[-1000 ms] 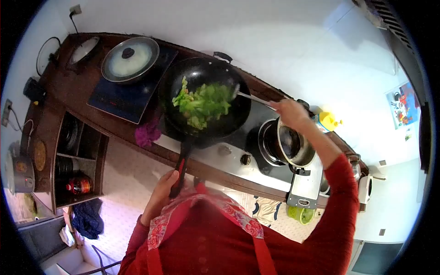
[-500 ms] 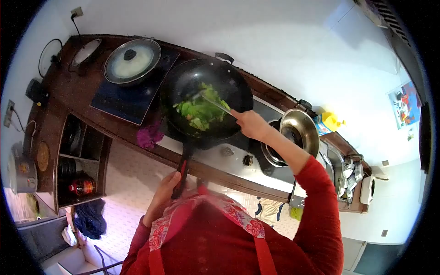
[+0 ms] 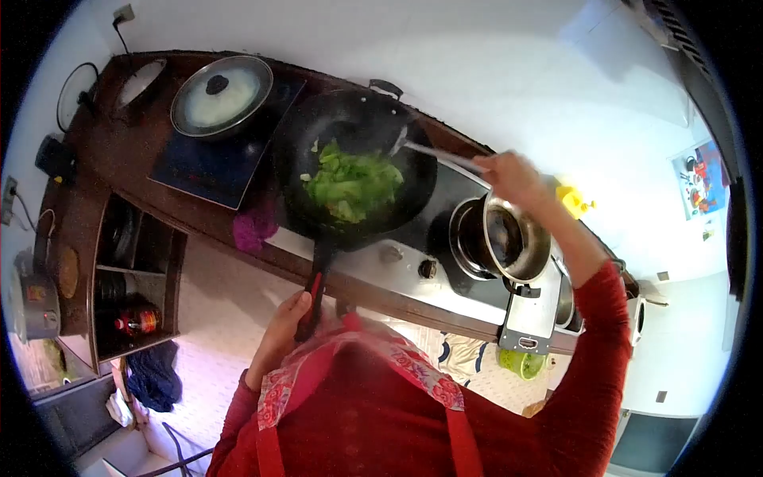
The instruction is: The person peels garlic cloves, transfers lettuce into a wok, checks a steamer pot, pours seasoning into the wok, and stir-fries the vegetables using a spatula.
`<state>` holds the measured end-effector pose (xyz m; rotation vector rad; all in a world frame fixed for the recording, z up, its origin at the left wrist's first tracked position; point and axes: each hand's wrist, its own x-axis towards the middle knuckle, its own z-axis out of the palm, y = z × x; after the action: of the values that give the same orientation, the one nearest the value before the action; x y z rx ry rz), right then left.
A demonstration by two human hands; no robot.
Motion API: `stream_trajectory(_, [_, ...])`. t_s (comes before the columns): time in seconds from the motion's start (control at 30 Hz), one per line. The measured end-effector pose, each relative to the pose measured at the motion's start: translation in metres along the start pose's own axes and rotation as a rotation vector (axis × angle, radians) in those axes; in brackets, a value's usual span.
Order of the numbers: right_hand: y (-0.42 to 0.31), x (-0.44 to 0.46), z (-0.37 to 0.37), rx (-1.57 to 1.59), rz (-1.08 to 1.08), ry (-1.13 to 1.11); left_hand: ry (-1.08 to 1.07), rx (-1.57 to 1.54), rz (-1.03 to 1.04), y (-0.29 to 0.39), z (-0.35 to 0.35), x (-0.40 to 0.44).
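Observation:
A black wok (image 3: 310,119) sits on the gas stove, with chopped leafy greens (image 3: 354,184) heaped in its middle. My left hand (image 3: 288,319) is closed round the wok's black handle (image 3: 320,266), near the front of my apron. With my right hand (image 3: 515,181), fingers wrapped, I grip a metal spatula (image 3: 441,153). Its head is at the wok's right inner side, apart from the greens and slightly blurred. Below my right wrist, a steel pot (image 3: 540,253) tilts over the right side of the stove.
To the left, a lidded pan (image 3: 195,119) stands on a dark induction cooker (image 3: 191,171). A purple cloth (image 3: 253,229) lies at the counter's edge. Behind my right arm is a yellow-capped bottle (image 3: 571,203). An open shelf (image 3: 139,274) holds a red-labelled bottle (image 3: 137,321).
My right hand has moved up and right, lifting the spatula out of the greens to the wok's right side. My left hand stays on the handle. The view has shifted slightly.

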<state>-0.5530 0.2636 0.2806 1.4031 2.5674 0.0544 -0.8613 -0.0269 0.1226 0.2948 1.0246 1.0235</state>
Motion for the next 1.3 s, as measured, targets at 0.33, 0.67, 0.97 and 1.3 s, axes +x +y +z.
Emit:
stream_trajectory(0.33, [-0.054,0.045,-0.109,-0.819,-0.433,-0.074,0.004,0.005,0.003,0.0,0.002,0.001])
stream_trajectory(0.67, [-0.077,0.063,-0.087,-0.637,-0.405,-0.033,-0.024,0.053,0.018,0.005,0.003,-0.003])
stream_trajectory(0.97, [-0.095,0.025,-0.066,-0.256,-0.474,-0.333,-0.025,0.068,0.022,0.004,0.0,0.001])
stream_trajectory(1.3, [-0.087,0.021,-0.075,-0.119,-0.332,-0.264,-0.006,0.069,0.002,0.007,0.004,-0.003])
